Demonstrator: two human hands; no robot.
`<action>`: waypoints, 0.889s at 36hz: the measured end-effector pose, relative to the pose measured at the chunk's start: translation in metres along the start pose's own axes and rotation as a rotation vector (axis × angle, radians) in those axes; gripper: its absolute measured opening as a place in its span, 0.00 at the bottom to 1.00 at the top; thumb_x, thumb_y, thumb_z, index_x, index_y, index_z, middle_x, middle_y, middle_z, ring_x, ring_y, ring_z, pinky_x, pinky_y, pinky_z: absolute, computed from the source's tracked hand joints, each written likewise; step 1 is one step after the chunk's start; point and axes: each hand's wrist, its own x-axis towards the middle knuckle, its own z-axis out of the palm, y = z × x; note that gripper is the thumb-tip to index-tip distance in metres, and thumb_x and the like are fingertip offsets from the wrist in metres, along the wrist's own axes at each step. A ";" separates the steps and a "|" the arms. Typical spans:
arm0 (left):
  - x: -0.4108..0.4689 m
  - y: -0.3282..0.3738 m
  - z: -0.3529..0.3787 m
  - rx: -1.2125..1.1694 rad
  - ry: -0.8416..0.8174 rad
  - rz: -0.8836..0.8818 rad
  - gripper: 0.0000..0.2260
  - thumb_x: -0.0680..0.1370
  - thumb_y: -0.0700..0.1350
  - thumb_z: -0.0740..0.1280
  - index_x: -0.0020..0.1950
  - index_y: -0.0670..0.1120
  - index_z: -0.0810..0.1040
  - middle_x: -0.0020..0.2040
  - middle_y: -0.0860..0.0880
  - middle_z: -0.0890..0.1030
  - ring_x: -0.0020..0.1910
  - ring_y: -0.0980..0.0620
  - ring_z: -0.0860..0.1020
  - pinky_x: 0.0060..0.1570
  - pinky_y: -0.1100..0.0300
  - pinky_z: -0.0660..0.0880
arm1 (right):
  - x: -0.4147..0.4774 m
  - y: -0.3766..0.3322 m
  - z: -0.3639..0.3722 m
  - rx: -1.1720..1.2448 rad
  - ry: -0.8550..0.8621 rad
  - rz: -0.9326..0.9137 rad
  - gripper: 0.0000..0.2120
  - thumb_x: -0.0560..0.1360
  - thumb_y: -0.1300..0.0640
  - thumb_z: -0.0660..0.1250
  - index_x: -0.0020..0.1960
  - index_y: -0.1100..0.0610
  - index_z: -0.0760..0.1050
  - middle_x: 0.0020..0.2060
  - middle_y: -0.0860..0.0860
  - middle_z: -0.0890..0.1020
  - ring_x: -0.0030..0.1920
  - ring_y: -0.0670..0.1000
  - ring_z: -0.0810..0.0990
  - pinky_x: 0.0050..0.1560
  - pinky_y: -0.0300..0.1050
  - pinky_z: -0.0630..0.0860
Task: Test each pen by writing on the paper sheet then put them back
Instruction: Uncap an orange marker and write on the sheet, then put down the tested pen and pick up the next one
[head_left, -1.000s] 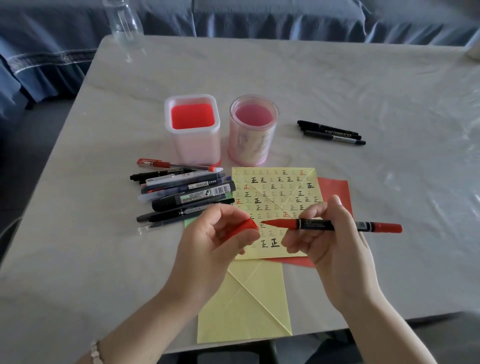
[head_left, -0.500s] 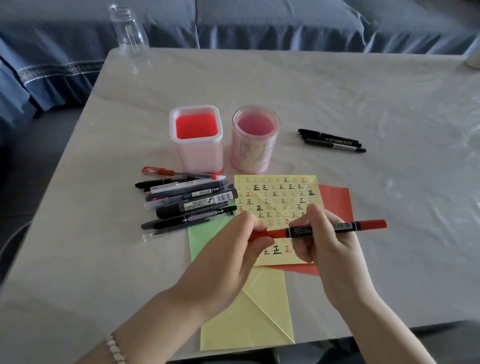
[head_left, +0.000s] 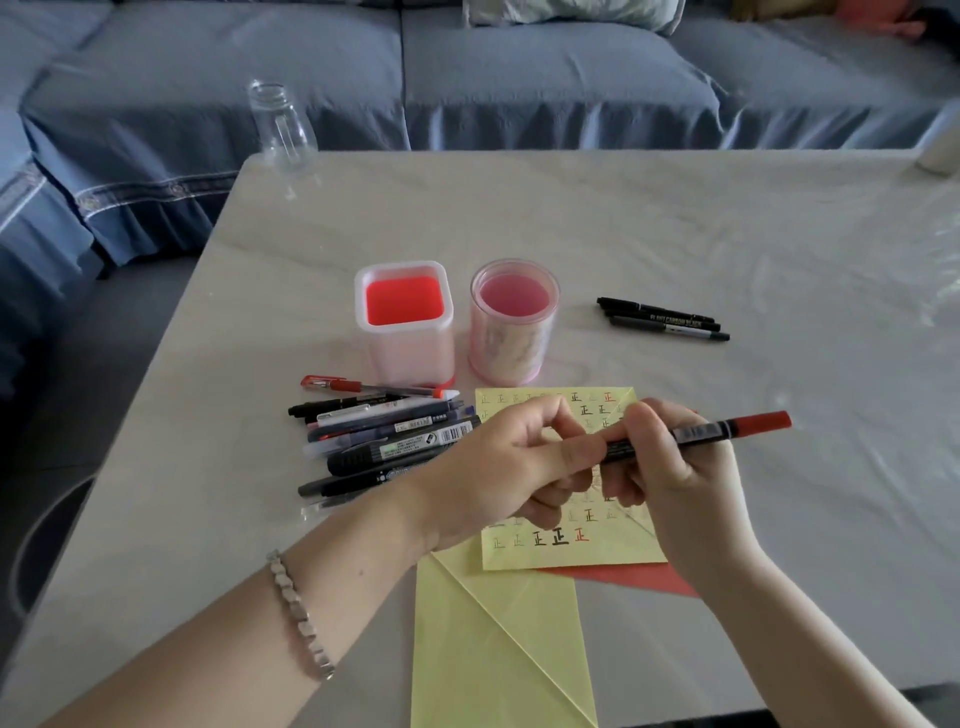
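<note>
Above the yellow sheet (head_left: 613, 551), the red marker (head_left: 727, 428) was held crosswise, its red tail pointing right. The right hand (head_left: 675, 478) gripped its barrel; the left hand (head_left: 498, 462) pinched its hidden tip end.

Clear bottle (head_left: 283, 130) at table (head_left: 675, 234) corner, blue sofa (head_left: 519, 78) behind

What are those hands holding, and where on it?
One red-ended marker: right hand grips its black barrel near the middle; left hand pinches its front end.
</note>
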 end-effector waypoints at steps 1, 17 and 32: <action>0.002 0.000 0.000 0.102 0.039 0.029 0.09 0.76 0.45 0.64 0.40 0.45 0.67 0.30 0.52 0.71 0.25 0.59 0.66 0.28 0.68 0.67 | 0.001 0.002 -0.002 -0.008 -0.002 0.012 0.14 0.68 0.55 0.61 0.26 0.57 0.73 0.18 0.53 0.73 0.20 0.46 0.68 0.21 0.35 0.65; -0.009 -0.072 -0.059 0.995 0.895 0.403 0.07 0.73 0.34 0.69 0.50 0.40 0.79 0.45 0.48 0.80 0.44 0.48 0.79 0.48 0.63 0.72 | 0.104 0.065 -0.045 -0.936 0.106 -0.081 0.21 0.74 0.58 0.65 0.65 0.59 0.68 0.61 0.55 0.73 0.60 0.53 0.71 0.61 0.47 0.66; -0.026 -0.103 -0.096 1.345 1.066 0.274 0.14 0.74 0.47 0.57 0.43 0.43 0.80 0.43 0.47 0.78 0.43 0.43 0.77 0.47 0.55 0.65 | 0.151 0.082 -0.076 -1.230 0.049 0.130 0.14 0.76 0.63 0.61 0.61 0.60 0.72 0.60 0.58 0.72 0.61 0.60 0.69 0.64 0.51 0.59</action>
